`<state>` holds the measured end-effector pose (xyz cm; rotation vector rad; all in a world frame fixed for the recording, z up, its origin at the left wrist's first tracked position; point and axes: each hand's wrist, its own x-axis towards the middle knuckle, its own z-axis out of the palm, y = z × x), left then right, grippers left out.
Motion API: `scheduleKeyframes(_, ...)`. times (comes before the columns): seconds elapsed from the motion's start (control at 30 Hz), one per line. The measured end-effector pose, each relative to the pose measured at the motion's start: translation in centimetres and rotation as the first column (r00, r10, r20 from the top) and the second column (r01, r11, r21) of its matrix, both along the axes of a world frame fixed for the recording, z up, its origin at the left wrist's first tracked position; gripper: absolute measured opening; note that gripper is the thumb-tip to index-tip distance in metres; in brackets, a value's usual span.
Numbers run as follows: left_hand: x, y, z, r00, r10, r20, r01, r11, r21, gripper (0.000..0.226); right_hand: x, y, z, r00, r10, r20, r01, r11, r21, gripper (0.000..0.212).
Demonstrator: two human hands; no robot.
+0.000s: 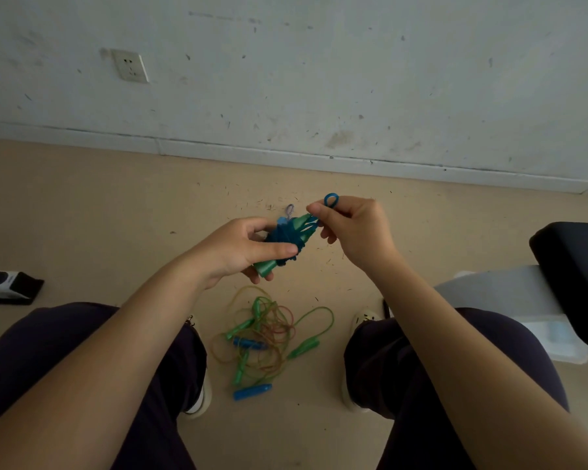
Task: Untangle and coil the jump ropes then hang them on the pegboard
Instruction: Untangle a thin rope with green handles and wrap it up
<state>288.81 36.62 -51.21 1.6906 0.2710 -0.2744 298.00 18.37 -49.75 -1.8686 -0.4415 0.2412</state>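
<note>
Nearest, two knees in dark trousers [82, 351] frame the bottom of the view, one at seven o'clock and one at five o'clock, with pale shoes [362, 320] on the tan floor [82, 205] between them. On that floor at six o'clock, between the feet, lies a tangled pile of jump ropes [265, 337]: thin green and orange-yellow cords looped over each other, several green handles [304, 347] poking out, and a blue handle [252, 391] lying at the pile's near edge.

Above the pile, at the centre, both bare forearms reach in. The left hand [238, 249] is closed around a coiled jump rope bundle [286, 239], thumb pressed across the dark blue cord wound about green handles; a small braided white loop [290, 210] sticks up from the bundle's far end. The right hand [350, 225], just to the three o'clock side, pinches the bundle's far tip with thumb and forefinger, and a small blue loop of cord [331, 200] stands up over its fingers.

At nine o'clock a black and white object [7, 286] rests on the floor. At three o'clock sits a black padded seat [577, 266] over a pale grey frame.

Farthest, toward twelve o'clock, a scuffed white wall [319, 79] meets the floor at a white skirting board, with a wall socket [129, 66] at eleven o'clock.
</note>
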Motion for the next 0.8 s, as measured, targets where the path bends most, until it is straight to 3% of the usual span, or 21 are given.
scheduleKeyframes(0.1, -0.1, 0.2, -0.3, 1.000, -0.004, 0.029, 0.002, 0.997, 0.071, 0.039, 0.2, 0.0, -0.3, 0.998, -0.054, 0.031, 0.054, 0.998, -0.019, 0.016)
scheduleKeyframes(0.27, 0.2, 0.5, -0.5, 0.996, -0.015, 0.085, 0.002, 0.988, 0.152, 0.043, 0.1, 0.0, -0.4, 0.988, -0.116, 0.098, 0.116, 0.993, 0.006, 0.017)
scheduleKeyframes(0.4, 0.5, -0.1, -0.9, 0.982, 0.111, 0.156, -0.118, 0.992, 0.038, 0.052, 0.7, 0.3, -0.4, 0.980, -0.167, -0.107, 0.181, 0.974, 0.137, 0.021)
scheduleKeyframes(0.57, 0.5, 0.7, -1.0, 0.945, 0.323, 0.055, -0.293, 0.907, -0.302, 0.065, 0.6, 0.4, -0.6, 0.961, -0.157, -0.230, 0.210, 0.951, 0.229, 0.021)
scheduleKeyframes(0.8, 0.5, 0.9, -1.5, 0.886, 0.437, 0.154, -0.384, 0.879, -0.283, 0.044, 1.0, 0.1, -0.7, 0.946, -0.171, -0.276, 0.245, 0.935, 0.257, 0.025)
